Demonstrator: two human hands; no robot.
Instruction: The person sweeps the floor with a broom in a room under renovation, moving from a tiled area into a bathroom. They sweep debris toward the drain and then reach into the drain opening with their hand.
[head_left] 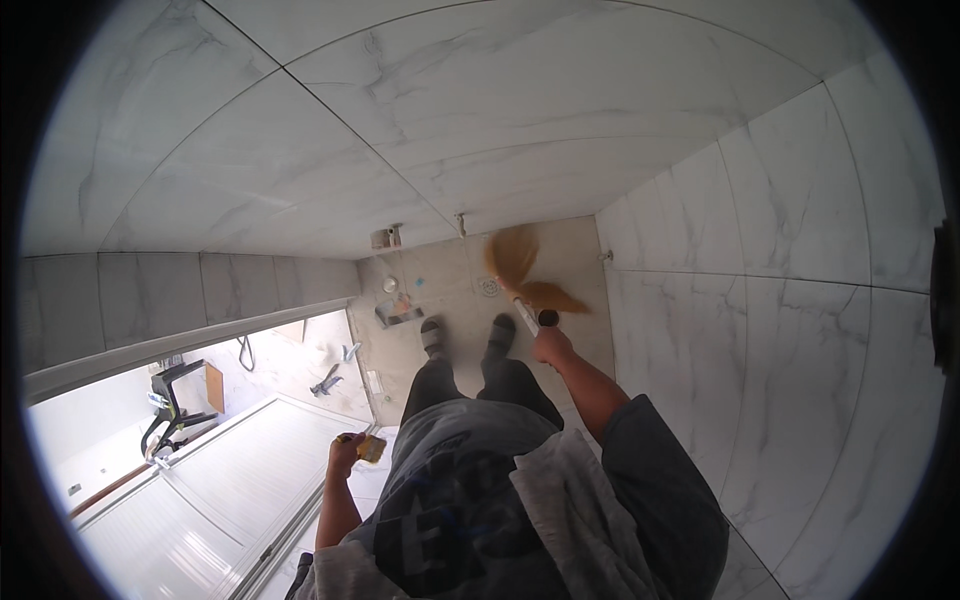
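My right hand (553, 346) is wrapped round the pale handle of a broom (513, 256), whose brown bristles fan out over the beige floor (455, 275) near the wall corner. The bristles look smeared by motion. A dark round thing (548, 318) shows just above this hand, and I cannot make out what it is. At my left side, my left hand (344, 454) is closed on a flat paintbrush (372, 449) with yellowish bristles. Ahead of my feet, a round floor drain (488, 287) lies close to the bristles.
A dustpan (400, 314) lies left of my slippered feet (432, 336), near a white round piece (390, 285). Pipe fittings (386, 237) jut from the marbled tile wall (560, 110). Through a doorway on the left are a white panelled door (260, 460) and a black-framed object (180, 405).
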